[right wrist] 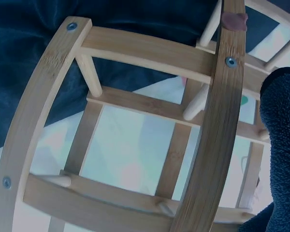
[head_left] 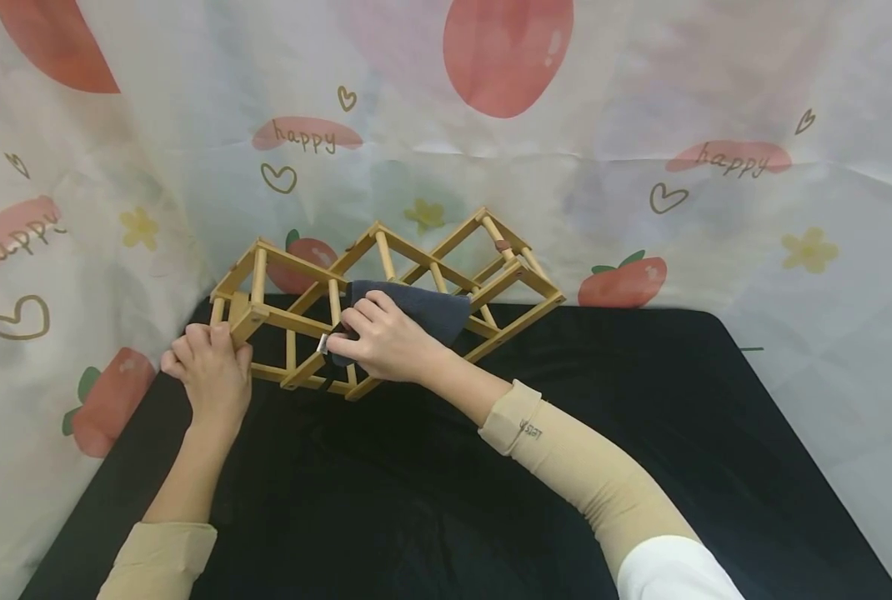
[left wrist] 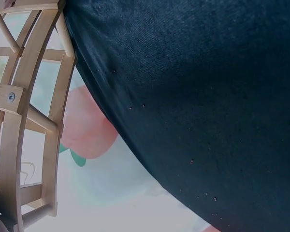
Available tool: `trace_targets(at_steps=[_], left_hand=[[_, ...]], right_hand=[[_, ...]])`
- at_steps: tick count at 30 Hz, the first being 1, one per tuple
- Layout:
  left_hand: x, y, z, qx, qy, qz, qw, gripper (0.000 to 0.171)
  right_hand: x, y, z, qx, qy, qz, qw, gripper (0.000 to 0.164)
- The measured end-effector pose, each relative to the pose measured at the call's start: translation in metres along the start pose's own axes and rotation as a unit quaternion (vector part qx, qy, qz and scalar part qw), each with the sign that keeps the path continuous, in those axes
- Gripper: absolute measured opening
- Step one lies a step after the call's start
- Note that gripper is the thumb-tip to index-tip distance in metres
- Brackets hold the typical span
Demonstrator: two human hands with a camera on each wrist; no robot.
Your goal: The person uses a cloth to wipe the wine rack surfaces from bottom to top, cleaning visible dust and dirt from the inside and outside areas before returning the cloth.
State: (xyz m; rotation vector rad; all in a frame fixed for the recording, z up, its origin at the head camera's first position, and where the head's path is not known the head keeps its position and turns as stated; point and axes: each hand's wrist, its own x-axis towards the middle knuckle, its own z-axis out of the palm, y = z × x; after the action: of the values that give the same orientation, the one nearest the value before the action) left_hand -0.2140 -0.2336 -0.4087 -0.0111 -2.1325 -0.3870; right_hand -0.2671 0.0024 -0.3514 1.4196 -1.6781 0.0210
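Note:
A light wooden lattice rack [head_left: 292, 320] with crossed slats and round dowels stretches across the far part of the table. At its left end my left hand [head_left: 212, 375] grips the frame, fingers curled over the wood. My right hand [head_left: 386, 337] pinches a dark blue cloth [head_left: 434, 310] against the rack's middle; a small white tag [head_left: 323, 343] shows by the fingertips. The cloth drapes rightward over several bars. Its fuzzy surface fills the right edge of the right wrist view, beside the slats. Neither hand's fingers show in the wrist views.
Black fabric [head_left: 431, 483] covers the table. Behind and to the left hangs a pale curtain [head_left: 386, 50] printed with red fruit, hearts and lettering, close behind the rack. A reddish-brown patch [right wrist: 234, 21] sits on one slat at the rack's right part.

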Motion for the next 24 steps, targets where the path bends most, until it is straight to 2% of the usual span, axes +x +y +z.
trace_targets(at_steps=[4, 8, 15, 18, 24], left_hand=[[0.0, 0.0, 0.0, 0.0, 0.003, 0.002, 1.0, 0.022], [-0.001, -0.001, 0.001, -0.002, 0.009, 0.001, 1.0, 0.022], [-0.001, 0.0, 0.003, 0.006, -0.005, -0.003, 1.0, 0.02], [0.0, 0.0, 0.002, 0.011, -0.001, -0.004, 0.9999, 0.018], [0.0, 0.0, 0.0, 0.001, 0.001, -0.004, 1.0, 0.018]], right_hand=[[0.001, -0.004, 0.005, -0.002, 0.013, -0.009, 1.0, 0.018], [0.002, -0.013, 0.012, 0.018, 0.023, -0.02, 0.999, 0.017], [0.004, -0.035, 0.027, 0.034, 0.026, -0.029, 0.999, 0.027], [0.006, -0.038, 0.03, 0.035, 0.02, -0.028, 0.999, 0.03], [0.005, -0.035, 0.025, 0.032, -0.005, -0.024, 0.999, 0.022]])
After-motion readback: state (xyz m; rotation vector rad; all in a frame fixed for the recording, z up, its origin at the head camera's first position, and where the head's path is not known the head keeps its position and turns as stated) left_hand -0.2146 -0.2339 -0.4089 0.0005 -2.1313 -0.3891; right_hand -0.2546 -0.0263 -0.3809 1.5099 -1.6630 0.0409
